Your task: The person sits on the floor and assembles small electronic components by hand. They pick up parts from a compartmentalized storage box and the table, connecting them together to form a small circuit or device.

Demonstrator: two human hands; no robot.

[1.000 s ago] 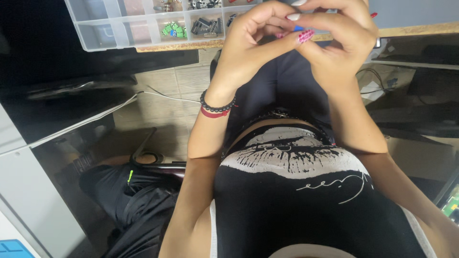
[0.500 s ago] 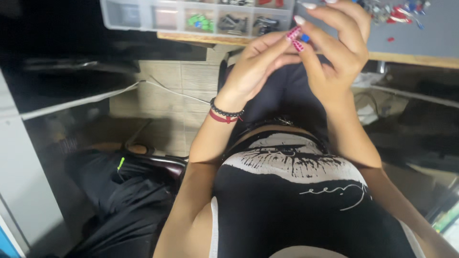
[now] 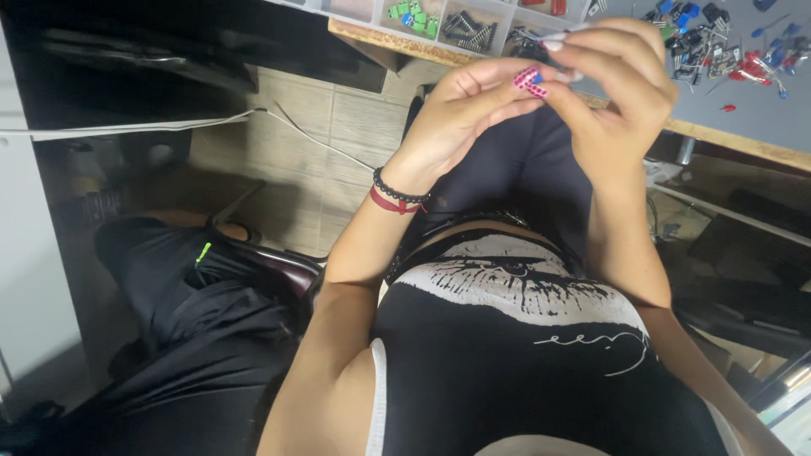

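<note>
Far left: dark clothing (image 3: 194, 329) heaped on a chair, tiled floor (image 3: 338, 143) beyond, a thin white cable (image 3: 169, 127) running across.

Top edge, left of centre: clear compartment box (image 3: 439, 21) on the table (image 3: 405, 44) rim. One cell holds small green parts (image 3: 412, 17); the next cell to the right holds dark finned parts (image 3: 471, 29); a cell further right shows a bit of red.

Centre: left hand (image 3: 465, 114) raised in front of the table edge, fingers curled in, thumb tip with pink patterned nail pressed toward the right hand. Black bead bracelet and red cord (image 3: 397, 196) at the wrist.

Right of it: right hand (image 3: 621, 93), fingers bent and closed down, tips meeting the left hand's. A small pale part (image 3: 559, 40) shows at the fingertips where both hands pinch together; too small to tell its kind.

Far right, on the grey table top: loose scatter of small electronic parts (image 3: 726, 42), blue, red and black, lying free.
</note>
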